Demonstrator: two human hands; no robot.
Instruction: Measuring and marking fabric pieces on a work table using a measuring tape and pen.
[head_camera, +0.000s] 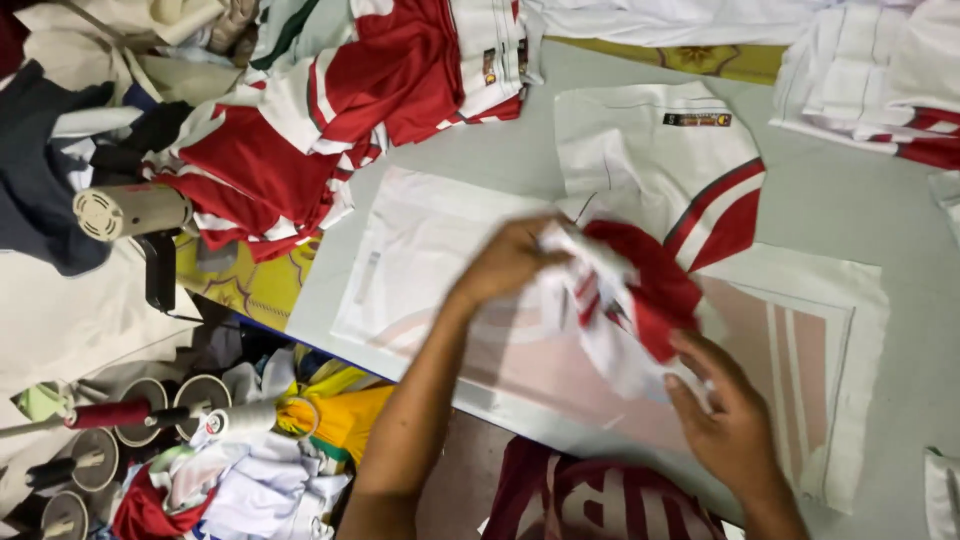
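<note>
My left hand (505, 262) grips the upper left edge of a bunched red and white garment (625, 300) held over the table. Fingers of my right hand (722, 410) hold its lower right edge. Under the garment lies a flat white sheet with a pale pink print (790, 340). Behind it a white shirt with red stripes (660, 160) lies spread on the grey table (850, 210).
A heap of red and white shirts (330, 110) fills the back left. Folded white garments (870, 80) sit at the back right. At the left are a heat gun (130, 212), dark clothes and thread spools (150, 400); more cloth lies below the table's edge.
</note>
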